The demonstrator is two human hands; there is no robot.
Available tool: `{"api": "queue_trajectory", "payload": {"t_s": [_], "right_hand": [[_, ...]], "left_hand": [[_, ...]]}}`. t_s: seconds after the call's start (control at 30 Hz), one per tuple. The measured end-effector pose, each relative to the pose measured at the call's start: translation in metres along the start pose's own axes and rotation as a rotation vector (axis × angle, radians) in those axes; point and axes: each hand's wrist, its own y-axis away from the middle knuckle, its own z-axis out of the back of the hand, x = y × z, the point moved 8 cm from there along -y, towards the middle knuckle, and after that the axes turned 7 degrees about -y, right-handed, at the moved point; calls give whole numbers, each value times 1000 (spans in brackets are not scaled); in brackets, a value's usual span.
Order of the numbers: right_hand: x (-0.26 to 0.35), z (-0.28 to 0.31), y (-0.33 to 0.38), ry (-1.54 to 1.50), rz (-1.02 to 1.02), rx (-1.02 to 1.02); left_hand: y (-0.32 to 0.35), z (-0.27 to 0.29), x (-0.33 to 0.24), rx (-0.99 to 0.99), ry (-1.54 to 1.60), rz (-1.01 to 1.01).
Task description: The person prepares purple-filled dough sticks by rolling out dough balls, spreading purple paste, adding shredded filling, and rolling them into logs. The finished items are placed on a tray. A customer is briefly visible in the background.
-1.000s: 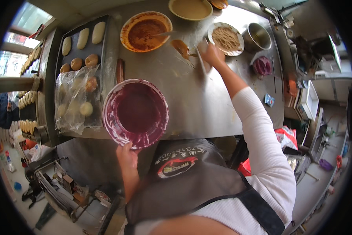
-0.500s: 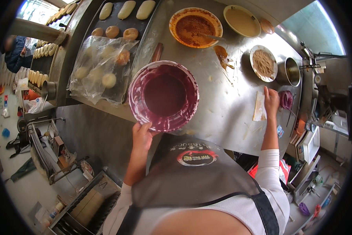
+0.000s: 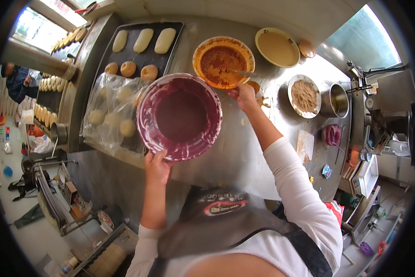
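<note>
My left hand [image 3: 157,167] grips the near rim of a large bowl [image 3: 214,131], its inside smeared purple and white with dark purple paste at the bottom. The bowl is held tilted over the front of the metal table. My right hand [image 3: 244,96] reaches across to a cream bowl of orange-red sauce [image 3: 222,62], its fingers closed at the near right rim. A utensil handle [image 3: 245,73] sticks out of that sauce just above the fingers. Sauce is spilt beside that hand, partly hidden by it.
A black tray [image 3: 136,51] at left bears pale dough pieces and round buns, some under clear plastic [image 3: 108,111]. Right stand bowls of tan liquid [image 3: 277,47] and pale brown powder [image 3: 304,96], a metal pot [image 3: 338,100], a flat board [image 3: 305,146] and a purple bundle [image 3: 331,135].
My right hand has left the flat board at the right and moved left and away to the sauce bowl's rim. My left hand still holds the purple-smeared bowl. The view has shifted.
</note>
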Motion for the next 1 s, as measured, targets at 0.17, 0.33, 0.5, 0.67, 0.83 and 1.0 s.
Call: {"api": "queue_trajectory", "payload": {"t_s": [0.17, 0.33, 0.5, 0.67, 0.83, 1.0], "right_hand": [[12, -10, -16, 18, 127, -19], [42, -32, -42, -27, 150, -35], [68, -46, -76, -166, 194, -9], [81, -49, -113, -173, 188, -1], [88, -43, -115, -329, 167, 115], [79, 25, -96, -439, 95, -51]], "left_hand": [[-27, -27, -28, 26, -64, -80], [-48, -37, -20, 34, -57, -34], [-73, -45, 5, 80, -87, 10], [-102, -66, 33, 104, -153, 78], [-130, -95, 52, 158, -133, 117], [-148, -111, 63, 190, -103, 127]]}}
